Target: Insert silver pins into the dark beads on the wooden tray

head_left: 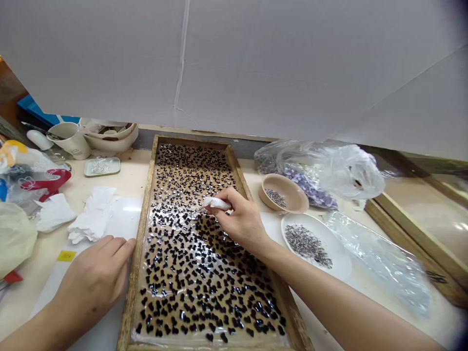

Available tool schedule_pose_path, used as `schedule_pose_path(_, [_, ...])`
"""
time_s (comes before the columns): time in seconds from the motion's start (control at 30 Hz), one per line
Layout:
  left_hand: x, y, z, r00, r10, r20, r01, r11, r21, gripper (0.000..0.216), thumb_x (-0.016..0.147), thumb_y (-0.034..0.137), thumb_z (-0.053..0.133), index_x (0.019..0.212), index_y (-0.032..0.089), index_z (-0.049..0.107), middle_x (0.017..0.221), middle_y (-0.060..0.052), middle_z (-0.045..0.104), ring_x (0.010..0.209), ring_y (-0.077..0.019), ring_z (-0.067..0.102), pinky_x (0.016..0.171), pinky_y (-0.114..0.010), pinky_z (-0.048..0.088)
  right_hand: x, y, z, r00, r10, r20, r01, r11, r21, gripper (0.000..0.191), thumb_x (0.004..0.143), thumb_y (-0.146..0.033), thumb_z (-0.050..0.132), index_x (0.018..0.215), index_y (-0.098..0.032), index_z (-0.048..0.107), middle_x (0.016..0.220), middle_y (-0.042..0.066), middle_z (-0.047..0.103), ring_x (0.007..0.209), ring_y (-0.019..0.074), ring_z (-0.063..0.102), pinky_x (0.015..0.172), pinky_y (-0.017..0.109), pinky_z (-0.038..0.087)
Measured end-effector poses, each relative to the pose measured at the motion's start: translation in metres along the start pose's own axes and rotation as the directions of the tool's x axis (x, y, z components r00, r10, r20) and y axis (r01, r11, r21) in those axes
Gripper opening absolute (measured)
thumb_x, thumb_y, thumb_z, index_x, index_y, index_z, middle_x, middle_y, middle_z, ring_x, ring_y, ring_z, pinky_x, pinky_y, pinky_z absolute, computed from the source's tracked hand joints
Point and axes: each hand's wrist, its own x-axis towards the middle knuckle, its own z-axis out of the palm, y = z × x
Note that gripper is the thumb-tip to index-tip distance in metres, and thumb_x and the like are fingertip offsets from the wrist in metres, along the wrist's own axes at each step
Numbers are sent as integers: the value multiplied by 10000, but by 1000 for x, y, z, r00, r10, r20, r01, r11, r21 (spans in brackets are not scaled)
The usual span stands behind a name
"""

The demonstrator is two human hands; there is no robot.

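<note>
A long wooden-framed tray [145, 204] lies before me, lined with clear film. Many small glossy black pieces [219, 273] are spread over the film, with small shiny bits visible among those at the far part. Over the middle of the tray, my right hand [243, 219] is closed on a thin-tipped tool with a white wrapped grip [215, 203]. The tool's tip points left and down at the pieces; its exact kind is unclear. My left hand [97, 273] rests palm down on white paper beside the tray's left edge, fingers lying loosely and holding nothing visible.
Right of the tray are a beige bowl [302, 200] and a white plate [341, 258], both with small metal pieces, and plastic bags [351, 170]. Crumpled tissue [95, 214], a small dish [102, 167] and a cup [71, 141] stand left. A white sheet [234, 68] hangs behind.
</note>
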Motion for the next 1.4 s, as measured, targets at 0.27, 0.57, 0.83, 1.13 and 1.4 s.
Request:
schedule_pose_path(0.27, [0, 0, 0, 1000, 7, -13, -7, 1000, -3, 235, 842, 87, 386, 1016, 124, 540, 806, -67, 583, 755, -198, 542, 656, -332, 439, -1, 1, 0, 1000, 5, 22, -5, 1000, -5, 76, 763, -220, 579, 737, -214, 508, 636, -41, 588, 547, 103, 503, 519, 201, 355])
schedule_pose_path(0.57, [-1, 0, 0, 1000, -4, -9, 4, 1000, -11, 236, 834, 89, 386, 1010, 126, 538, 815, -75, 585, 757, -208, 539, 634, -341, 445, 2, -6, -2, 999, 45, -21, -44, 999, 22, 101, 750, -246, 598, 725, -210, 508, 606, -39, 575, 527, 103, 485, 505, 198, 354])
schedule_pose_path(0.83, [-1, 0, 2, 1000, -13, -2, 13, 1000, -19, 215, 837, 96, 398, 994, 126, 542, 805, -72, 578, 752, -212, 527, 634, -346, 450, 7, -20, 0, 999, 28, 44, -28, 1000, 3, 64, 734, -205, 577, 724, -212, 514, 620, -35, 598, 538, 108, 514, 521, 202, 359])
schedule_pose_path(1.13, [-1, 1, 1, 1000, -19, 0, 19, 1000, -20, 223, 839, 90, 383, 976, 128, 554, 793, -69, 578, 738, -212, 527, 618, -341, 438, 5, -19, 0, 998, 30, 60, -26, 998, -61, 56, 730, -190, 557, 718, -215, 508, 608, -43, 599, 532, 108, 517, 517, 201, 343])
schedule_pose_path(1.4, [-2, 0, 2, 1000, -14, 1, 14, 1000, -18, 221, 841, 100, 387, 989, 134, 548, 810, -69, 581, 748, -206, 527, 628, -333, 432, 6, -20, 0, 997, 32, 72, -25, 995, -93, 37, 737, -209, 550, 721, -217, 517, 604, -40, 597, 525, 111, 519, 511, 203, 341])
